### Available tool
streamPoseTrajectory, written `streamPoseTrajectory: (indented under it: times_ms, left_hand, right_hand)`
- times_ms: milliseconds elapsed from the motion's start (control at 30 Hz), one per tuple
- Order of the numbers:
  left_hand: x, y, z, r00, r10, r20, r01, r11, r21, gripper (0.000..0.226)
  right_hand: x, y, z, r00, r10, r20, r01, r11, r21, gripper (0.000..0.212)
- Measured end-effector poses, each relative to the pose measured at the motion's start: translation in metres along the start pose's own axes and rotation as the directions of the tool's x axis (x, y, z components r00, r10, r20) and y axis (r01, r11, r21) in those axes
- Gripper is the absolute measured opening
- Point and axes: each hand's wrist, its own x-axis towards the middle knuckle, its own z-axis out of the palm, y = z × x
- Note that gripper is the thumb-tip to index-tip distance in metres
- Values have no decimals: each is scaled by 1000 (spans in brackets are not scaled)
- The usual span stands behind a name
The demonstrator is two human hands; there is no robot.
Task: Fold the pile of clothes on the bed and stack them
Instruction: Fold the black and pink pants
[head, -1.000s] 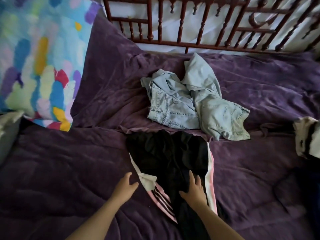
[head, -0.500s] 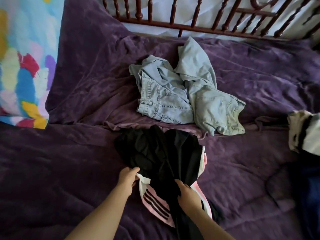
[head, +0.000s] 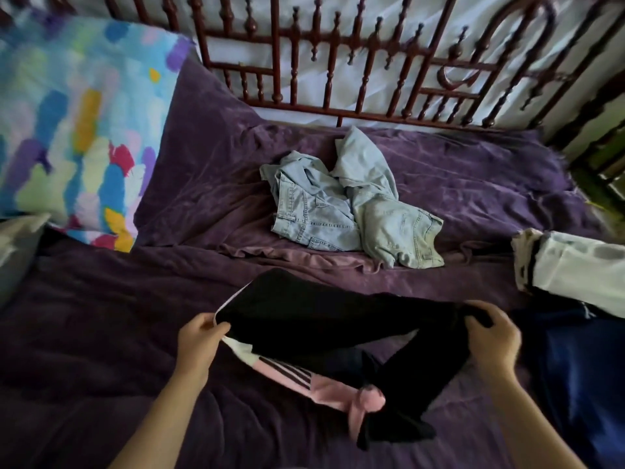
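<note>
A black garment (head: 324,319) with pink, white and striped trim hangs stretched between my hands above the purple bed (head: 101,333). My left hand (head: 199,340) pinches its left edge and my right hand (head: 490,336) grips its right end. Its pink part (head: 334,390) trails down onto the blanket. Farther back lie two crumpled pairs of light denim shorts (head: 351,211), untouched.
A dark red spindle headboard (head: 338,62) runs along the back. A colourful pillow (head: 74,123) leans at the left. At the right edge sit a white garment with a black stripe (head: 571,265) and dark blue cloth (head: 581,377) below it.
Both hands have taken hold of the black garment, lifted it off the bed and pulled it wide apart. The view has tilted up toward the headboard.
</note>
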Motion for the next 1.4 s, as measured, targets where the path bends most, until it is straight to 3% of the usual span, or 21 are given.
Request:
streamPoseTrajectory:
  times_ms: [167,267,333,433,467,500,533,600,733,800,900,1000,1067,1167,1233,1300,1333,1400]
  left_hand:
    - [-60,-23,-5,970,130,207,-165,972,165,13]
    - [-92,-39,17,916,80,394,-182,956,230,25]
    - [-112,-52,36,864,12,503,-196,928,315,29]
    - [-132,-86,60,798,-158,582,-248,794,556,32]
    - [-137,-99,64,778,-236,582,-253,729,635,32]
    - [-143,-110,65,755,-316,574,-251,669,700,28]
    - [-149,-119,65,728,-387,565,-236,633,737,21]
    - [-155,-135,67,712,-470,522,-151,623,767,23]
    - [-166,-132,78,811,-437,390,-62,599,798,13]
    - [-169,-122,83,861,-394,321,-53,559,827,22]
    - [-170,-111,94,907,-325,268,-29,587,809,14]
    - [-171,-97,106,947,-149,285,-93,722,686,45]
    - [-166,-94,115,936,-155,316,-81,779,621,67]
    - [-165,-103,134,811,-421,406,189,845,500,93]
    - [-175,-109,151,736,-503,453,234,817,526,81]
    - [-188,-113,163,653,-575,493,123,723,680,40]
    - [-193,-116,169,627,-585,514,33,680,733,30]
    - [-197,-119,173,595,-644,480,-21,585,811,33]
  right_hand:
    - [-6,41,-46,989,123,-82,-120,992,41,31]
    - [-31,92,-61,961,268,-70,-268,963,13,32]
    - [-50,130,-71,913,408,15,-406,910,-81,31]
    - [-65,182,-85,738,674,-23,-624,670,-402,34]
    - [-65,188,-87,685,721,-102,-637,525,-565,41]
    - [-78,198,-86,737,673,64,-428,537,-727,52]
    - [-80,197,-74,784,591,188,-253,582,-773,58]
    - [-91,181,-57,707,490,510,67,672,-738,56]
    - [-66,143,-16,734,271,623,223,770,-597,49]
    - [-56,128,9,692,193,695,257,834,-488,51]
    - [-40,121,40,654,168,738,222,890,-399,60]
    - [-26,131,63,574,244,782,130,915,-381,79]
    - [-28,145,68,494,292,819,38,934,-356,88]
    - [-45,164,60,444,276,853,10,950,-312,90]
    - [-52,171,51,447,261,855,29,952,-305,91]
    - [-48,179,46,450,254,856,11,957,-289,94]
    - [-42,178,40,429,257,866,-35,963,-269,96]
    - [-27,170,25,409,284,867,-170,958,-233,91]
